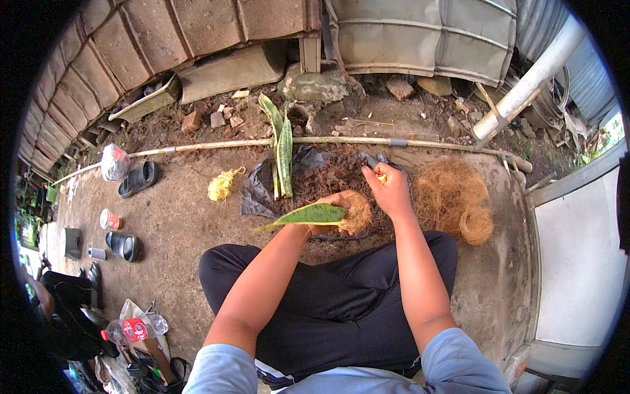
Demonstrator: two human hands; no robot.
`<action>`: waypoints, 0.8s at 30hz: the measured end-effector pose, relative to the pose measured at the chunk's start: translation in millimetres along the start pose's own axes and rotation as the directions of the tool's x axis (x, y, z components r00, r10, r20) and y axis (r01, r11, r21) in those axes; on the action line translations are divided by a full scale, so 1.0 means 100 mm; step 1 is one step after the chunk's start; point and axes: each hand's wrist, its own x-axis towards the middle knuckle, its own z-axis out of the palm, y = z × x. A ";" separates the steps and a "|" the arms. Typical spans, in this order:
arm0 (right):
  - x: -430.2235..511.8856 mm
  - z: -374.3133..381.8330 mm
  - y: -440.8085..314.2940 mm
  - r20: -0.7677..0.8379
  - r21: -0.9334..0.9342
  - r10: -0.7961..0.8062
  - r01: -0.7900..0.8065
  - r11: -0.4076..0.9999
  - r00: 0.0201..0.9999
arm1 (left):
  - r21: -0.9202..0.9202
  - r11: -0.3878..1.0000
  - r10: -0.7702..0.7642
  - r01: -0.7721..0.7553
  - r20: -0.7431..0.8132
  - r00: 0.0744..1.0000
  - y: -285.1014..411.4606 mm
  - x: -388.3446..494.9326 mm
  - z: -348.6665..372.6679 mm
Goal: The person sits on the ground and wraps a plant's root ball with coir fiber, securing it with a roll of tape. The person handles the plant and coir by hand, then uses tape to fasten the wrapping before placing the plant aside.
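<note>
My left hand [327, 227] holds a ball of brown coconut fibre [358, 213] from below and behind. A snake plant leaf [312, 213] with yellow margins sticks out of this ball, its tip pointing left. Up and to the right of the ball, my right hand [391, 189] is closed like a fist. Something small and yellow [381, 178] shows between its fingers; I cannot tell exactly what it is. Beneath both hands, dark soil [330, 175] lies heaped on a black plastic sheet [256, 189]. Two tall snake plant leaves [284, 155] rest across the sheet's left part.
Loose coconut fibre [448, 197] lies right, a tangle of yellow raffia [224, 184] left. A pole [334, 140] crosses behind the soil. Sandals [122, 246], a cup [109, 219] and a plastic bottle [135, 329] are farther left, near a person in dark clothes [66, 305].
</note>
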 end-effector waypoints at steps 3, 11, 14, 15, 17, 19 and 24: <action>0.03 0.12 0.22 0.072 0.216 0.167 -0.178 0.960 0.983 | 0.003 1.000 0.007 -0.007 0.078 0.997 0.03 -0.04 0.05; -0.21 0.56 0.34 0.328 0.845 0.438 -0.467 0.260 0.837 | -0.239 0.962 0.142 -0.131 0.028 0.989 0.02 -0.04 0.06; -0.25 0.59 0.41 0.383 0.875 0.391 -0.464 0.137 0.837 | -0.364 0.905 0.228 -0.219 -0.017 0.973 0.05 -0.02 0.05; -0.25 0.60 0.42 0.393 0.883 0.373 -0.459 0.104 0.840 | -0.344 0.909 0.225 -0.236 -0.074 0.972 0.06 -0.01 0.05; -0.24 0.57 0.45 0.489 0.845 0.363 -0.534 0.029 0.793 | -0.300 0.915 0.219 -0.268 -0.189 0.957 0.08 0.01 0.06; -0.25 0.58 0.50 0.524 0.828 0.389 -0.559 -0.026 0.758 | -0.278 0.912 0.230 -0.302 -0.265 0.937 0.10 0.00 0.15; -0.36 0.70 0.45 0.528 0.844 0.416 -0.512 -0.160 0.740 | -0.300 0.870 0.312 -0.391 -0.279 0.908 0.15 -0.03 0.16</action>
